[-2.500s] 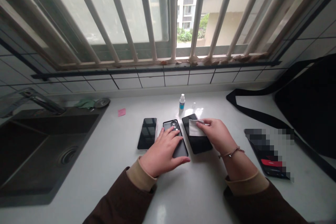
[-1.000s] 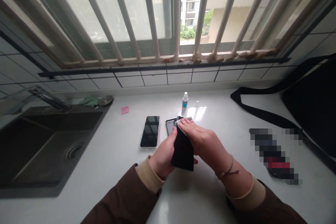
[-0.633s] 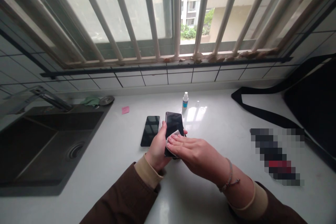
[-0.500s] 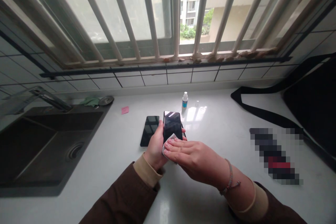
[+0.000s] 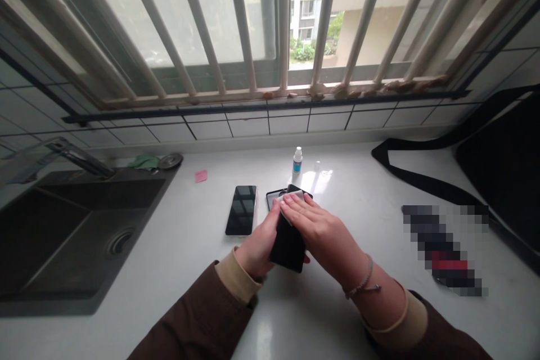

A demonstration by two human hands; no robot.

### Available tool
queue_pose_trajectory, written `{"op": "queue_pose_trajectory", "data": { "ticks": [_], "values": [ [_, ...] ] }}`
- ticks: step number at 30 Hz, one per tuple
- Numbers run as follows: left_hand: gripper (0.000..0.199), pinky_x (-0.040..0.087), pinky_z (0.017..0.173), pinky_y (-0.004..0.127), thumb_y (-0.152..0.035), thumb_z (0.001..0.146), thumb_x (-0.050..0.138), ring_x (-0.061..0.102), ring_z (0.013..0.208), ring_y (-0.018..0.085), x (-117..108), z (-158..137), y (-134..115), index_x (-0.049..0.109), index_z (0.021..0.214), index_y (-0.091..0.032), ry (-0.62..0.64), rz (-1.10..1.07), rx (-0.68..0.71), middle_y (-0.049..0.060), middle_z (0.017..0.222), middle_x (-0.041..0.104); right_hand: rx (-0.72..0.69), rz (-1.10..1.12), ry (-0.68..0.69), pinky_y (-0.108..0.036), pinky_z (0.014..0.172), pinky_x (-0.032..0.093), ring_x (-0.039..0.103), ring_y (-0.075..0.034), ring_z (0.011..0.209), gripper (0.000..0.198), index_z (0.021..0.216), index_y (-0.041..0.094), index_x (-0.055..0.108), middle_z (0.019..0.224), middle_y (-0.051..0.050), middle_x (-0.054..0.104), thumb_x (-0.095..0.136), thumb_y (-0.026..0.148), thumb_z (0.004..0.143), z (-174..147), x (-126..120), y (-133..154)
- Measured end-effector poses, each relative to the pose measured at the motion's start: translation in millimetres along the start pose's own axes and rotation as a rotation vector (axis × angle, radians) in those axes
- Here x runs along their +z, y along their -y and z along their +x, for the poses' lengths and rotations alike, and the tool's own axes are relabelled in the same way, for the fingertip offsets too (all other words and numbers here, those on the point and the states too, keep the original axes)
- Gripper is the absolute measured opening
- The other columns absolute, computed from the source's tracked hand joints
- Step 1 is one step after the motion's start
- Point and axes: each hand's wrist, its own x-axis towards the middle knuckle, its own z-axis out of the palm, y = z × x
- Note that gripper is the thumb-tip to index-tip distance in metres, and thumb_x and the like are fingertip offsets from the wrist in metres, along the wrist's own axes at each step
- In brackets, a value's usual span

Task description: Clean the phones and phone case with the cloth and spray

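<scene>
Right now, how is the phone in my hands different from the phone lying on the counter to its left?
The held phone is lifted off the counter, gripped by the left hand; the lying phone rests flat, untouched. The held phone is partly covered by the right hand pressing a white cloth near its top; the lying phone shows its whole dark screen. The lying phone has a pale edge; the held phone looks all black. Both are dark slabs.

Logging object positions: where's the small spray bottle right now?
Head view: the small spray bottle stands upright at the back of the white counter, just right of centre, below the tiled wall and beyond the right hand.
</scene>
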Motion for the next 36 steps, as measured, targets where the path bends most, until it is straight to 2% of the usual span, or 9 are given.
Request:
{"op": "queue_pose_trajectory", "data": {
  "ticks": [2,5,9,13,18,25,30,34,36],
  "values": [
    [0.071,0.064,0.074,0.043,-0.071,0.104,0.041,0.077,0.077,0.029,0.4,-4.8,0.7,0.073,0.128,-0.013,0.005,0.097,-0.091,0.018,0.089,0.079,0.057,-0.034,-0.035,-0.052,0.126,0.045,0.057,-0.03,0.146,0.049,0.149,0.008,0.061,0.154,-0.019,0.06,0.051,0.002,0.101,-0.7,-2.2,-2.5],
    [0.073,0.064,0.067,0.041,-0.072,0.103,0.041,0.076,0.073,0.03,2.6,-9.6,-1.0,0.076,0.111,-0.008,0.037,0.115,-0.101,0.02,0.082,0.077,0.159,-0.055,-0.093,-0.051,0.124,0.048,0.055,-0.03,0.146,0.055,0.156,0.014,0.055,0.155,-0.017,0.06,0.051,0.002,0.103,-2.1,-4.5,-5.6],
    [0.068,0.065,0.067,0.044,-0.067,0.104,0.045,0.077,0.078,0.032,4.1,-8.5,-5.3,0.074,0.12,-0.007,0.017,0.026,-0.035,0.02,0.09,0.077,0.194,-0.023,-0.115,-0.049,0.123,0.049,0.057,-0.028,0.145,0.062,0.159,0.019,0.052,0.154,-0.015,0.061,0.051,-0.001,0.101,-3.6,-2.6,-9.1],
    [0.064,0.065,0.078,0.045,-0.061,0.108,0.042,0.079,0.086,0.031,1.7,-1.1,-8.0,0.068,0.139,-0.011,0.003,-0.093,0.08,0.021,0.109,0.079,0.117,0.058,-0.023,-0.045,0.123,0.049,0.058,-0.025,0.144,0.058,0.151,0.016,0.06,0.153,-0.014,0.062,0.049,-0.004,0.098,-4.0,3.8,-9.9],
    [0.062,0.06,0.102,0.039,-0.053,0.111,0.04,0.078,0.106,0.029,0.4,6.0,-11.7,0.071,0.129,-0.003,-0.132,-0.226,0.235,0.024,0.116,0.078,-0.03,0.178,0.079,-0.051,0.131,0.034,0.062,-0.022,0.141,0.047,0.141,0.015,0.066,0.147,-0.011,0.068,0.047,-0.002,0.101,-1.1,2.3,-1.1],
    [0.066,0.064,0.093,0.046,-0.058,0.11,0.037,0.08,0.095,0.032,2.3,0.3,-22.7,0.072,0.125,-0.004,-0.287,-0.274,0.287,0.023,0.105,0.08,-0.15,0.344,0.094,-0.049,0.136,0.022,0.065,-0.017,0.137,0.043,0.138,0.022,0.066,0.138,-0.005,0.075,0.052,0.003,0.103,4.3,-10.9,11.9],
    [0.062,0.062,0.1,0.045,-0.054,0.11,0.04,0.08,0.101,0.031,0.6,3.5,-16.7,0.072,0.126,-0.004,-0.238,-0.285,0.29,0.023,0.11,0.08,-0.06,0.206,0.059,-0.053,0.135,0.02,0.064,-0.019,0.139,0.048,0.14,0.021,0.066,0.144,-0.007,0.071,0.048,-0.001,0.101,0.5,-1.0,7.0],
    [0.054,0.056,0.11,0.043,-0.049,0.11,0.047,0.077,0.113,0.03,4.7,5.2,-7.1,0.07,0.135,-0.007,-0.131,-0.267,0.217,0.021,0.119,0.079,0.078,0.072,0.026,-0.06,0.132,0.027,0.063,-0.025,0.14,0.054,0.145,0.021,0.064,0.148,-0.012,0.067,0.047,-0.003,0.099,-2.1,6.5,1.5],
    [0.053,0.055,0.111,0.043,-0.049,0.11,0.047,0.077,0.115,0.03,6.4,4.6,-4.9,0.07,0.137,-0.009,-0.104,-0.251,0.196,0.02,0.12,0.079,0.095,0.045,0.024,-0.061,0.131,0.029,0.061,-0.026,0.142,0.056,0.148,0.02,0.062,0.15,-0.013,0.065,0.047,-0.003,0.099,-2.1,7.3,1.3]
  ]
}}
